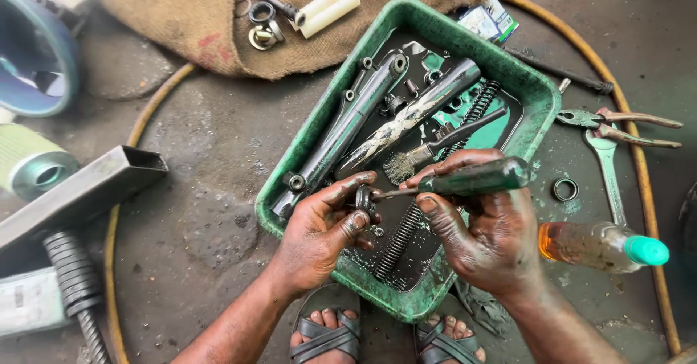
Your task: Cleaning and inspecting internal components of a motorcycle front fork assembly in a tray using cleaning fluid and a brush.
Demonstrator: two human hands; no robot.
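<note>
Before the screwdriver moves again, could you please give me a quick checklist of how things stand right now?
1. Left hand pinches small round part: ok.
2. Right hand grips green-handled screwdriver: ok.
3. Screwdriver tip meets the part: ok.
4. Work held over green tray: ok.
5. Left fingers away from the tip: not ok.
6. Part seated firmly: cannot tell.
</note>
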